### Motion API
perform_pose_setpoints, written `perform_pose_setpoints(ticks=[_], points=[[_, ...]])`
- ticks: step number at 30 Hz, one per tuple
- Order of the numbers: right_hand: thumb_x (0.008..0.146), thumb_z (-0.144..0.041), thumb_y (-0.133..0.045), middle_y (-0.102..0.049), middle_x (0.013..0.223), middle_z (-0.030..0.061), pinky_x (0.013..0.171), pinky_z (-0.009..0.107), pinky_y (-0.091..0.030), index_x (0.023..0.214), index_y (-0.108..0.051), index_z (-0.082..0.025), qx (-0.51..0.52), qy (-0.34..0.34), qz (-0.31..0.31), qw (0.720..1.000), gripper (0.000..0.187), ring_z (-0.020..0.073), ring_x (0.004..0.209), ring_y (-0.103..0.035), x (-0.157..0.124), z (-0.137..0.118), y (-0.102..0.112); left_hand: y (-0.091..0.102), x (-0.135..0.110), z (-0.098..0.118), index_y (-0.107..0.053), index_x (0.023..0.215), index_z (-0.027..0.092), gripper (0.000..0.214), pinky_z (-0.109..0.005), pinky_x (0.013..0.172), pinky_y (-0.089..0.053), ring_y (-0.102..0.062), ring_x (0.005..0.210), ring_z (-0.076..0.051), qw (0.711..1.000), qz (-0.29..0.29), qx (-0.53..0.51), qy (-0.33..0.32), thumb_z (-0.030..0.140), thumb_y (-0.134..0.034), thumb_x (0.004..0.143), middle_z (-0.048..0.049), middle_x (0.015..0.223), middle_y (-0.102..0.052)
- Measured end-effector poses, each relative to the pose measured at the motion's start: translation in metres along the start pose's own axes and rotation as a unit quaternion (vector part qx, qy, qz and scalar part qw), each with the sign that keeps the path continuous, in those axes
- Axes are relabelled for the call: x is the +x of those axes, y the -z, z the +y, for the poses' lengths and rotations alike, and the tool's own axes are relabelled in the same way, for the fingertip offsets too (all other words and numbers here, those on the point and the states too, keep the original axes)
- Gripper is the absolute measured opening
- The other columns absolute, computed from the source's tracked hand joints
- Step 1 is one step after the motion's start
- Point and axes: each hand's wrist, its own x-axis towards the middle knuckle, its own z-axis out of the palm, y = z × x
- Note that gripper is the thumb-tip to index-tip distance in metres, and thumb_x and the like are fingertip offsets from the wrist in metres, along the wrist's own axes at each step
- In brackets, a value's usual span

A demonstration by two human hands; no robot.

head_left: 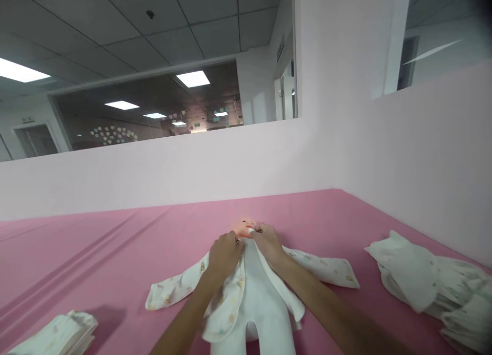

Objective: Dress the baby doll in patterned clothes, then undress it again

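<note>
A baby doll with a white body lies on its back, its small orange-pink head at the far end. Under and around it is a white baby shirt with a small coloured print, its front open and both sleeves spread to the sides. My left hand is closed on the shirt's edge by the doll's neck. On the other side of the neck, my right hand pinches the white edge of the collar. My fingers cover part of the doll's head and shoulders.
Everything lies on a pink sheet, wrinkled at the left. A folded printed cloth sits at the near left, and a pile of white baby clothes at the right. White walls with windows border the back and right.
</note>
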Motion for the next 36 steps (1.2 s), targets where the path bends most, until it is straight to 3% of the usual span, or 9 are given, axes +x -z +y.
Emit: perform_pose_setpoints(ticks=[5,11,24,36], points=[[0.067,-0.035,-0.054,-0.055,0.060,-0.0024,0.056,0.024,-0.035,0.065,-0.059,-0.018,-0.015,0.019,0.002,1.000,0.018,0.0154,0.061,-0.048,-0.005,0.008,0.000,-0.010,0.000,-0.011,-0.057,0.081,0.020,0.019,-0.028,0.061,-0.034,-0.059,0.074,-0.022,0.999,0.012,-0.028,-0.023,0.028,-0.040,0.084,-0.0091,0.084,-0.066],[0.070,-0.035,-0.053,-0.063,0.070,-0.0001,0.060,0.025,-0.039,0.071,-0.063,-0.018,-0.023,0.028,0.004,0.999,0.020,0.0171,0.067,-0.054,-0.017,0.001,0.007,-0.014,-0.002,-0.016,-0.059,0.087,0.019,0.021,-0.028,0.064,-0.036,-0.060,0.078,-0.022,0.998,0.024,-0.054,-0.031,0.026,-0.039,0.085,-0.0093,0.086,-0.067],[0.071,-0.033,-0.055,-0.057,0.058,-0.0028,0.052,0.024,-0.034,0.069,-0.066,-0.019,-0.057,0.052,-0.023,0.997,0.017,0.0140,0.055,-0.047,-0.017,-0.009,-0.006,-0.014,-0.003,-0.018,-0.061,0.089,0.022,0.019,-0.026,0.062,-0.034,-0.059,0.074,-0.019,0.993,0.035,-0.094,-0.058,0.027,-0.042,0.085,-0.0035,0.082,-0.068],[0.071,-0.033,-0.054,-0.069,0.074,0.0021,0.062,0.026,-0.043,0.074,-0.066,-0.019,-0.044,0.048,0.005,0.998,0.018,0.0188,0.071,-0.060,-0.009,-0.005,-0.004,-0.017,-0.010,-0.016,-0.055,0.086,0.020,0.019,-0.026,0.065,-0.038,-0.058,0.071,-0.017,0.970,0.093,-0.203,-0.092,0.028,-0.039,0.092,-0.0020,0.077,-0.066]])
